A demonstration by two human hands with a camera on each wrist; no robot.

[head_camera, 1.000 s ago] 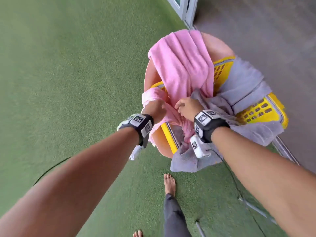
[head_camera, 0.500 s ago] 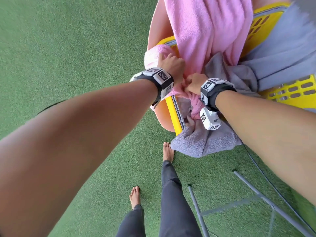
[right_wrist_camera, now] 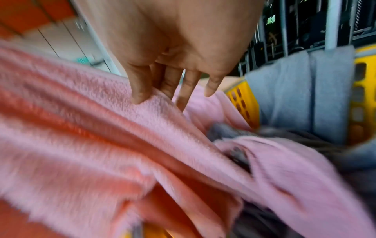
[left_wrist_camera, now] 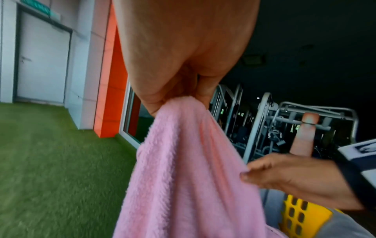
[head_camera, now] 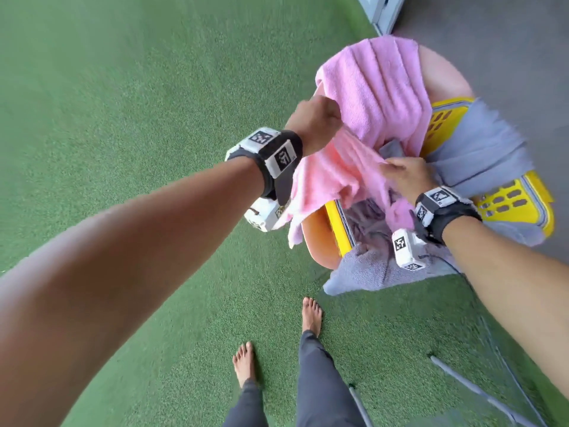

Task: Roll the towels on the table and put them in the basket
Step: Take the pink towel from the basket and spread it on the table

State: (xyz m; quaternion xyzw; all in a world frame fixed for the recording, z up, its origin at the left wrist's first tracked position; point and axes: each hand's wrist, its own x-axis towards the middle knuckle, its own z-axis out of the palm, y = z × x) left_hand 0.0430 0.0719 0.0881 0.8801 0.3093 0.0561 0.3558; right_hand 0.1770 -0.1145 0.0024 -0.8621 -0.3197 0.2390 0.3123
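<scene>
In the yellow basket (head_camera: 511,198), pink towel (head_camera: 378,97) and grey towel (head_camera: 480,155).

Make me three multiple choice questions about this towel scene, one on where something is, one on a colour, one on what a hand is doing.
1. Where does the grey towel lie?
A. Draped over the basket rim
B. Flat on the grass
C. On the person's shoulder

2. What colour is the basket?
A. Blue
B. Yellow
C. White

3. What is the left hand doing?
A. Hanging idle
B. Pressing flat on the grass
C. Gripping the pink towel

Answers:
1 A, grey cloth hangs across the yellow rim in the head view.
2 B, its slotted wall is yellow.
3 C, the left wrist view shows its fingers bunched round the pink cloth.
</scene>
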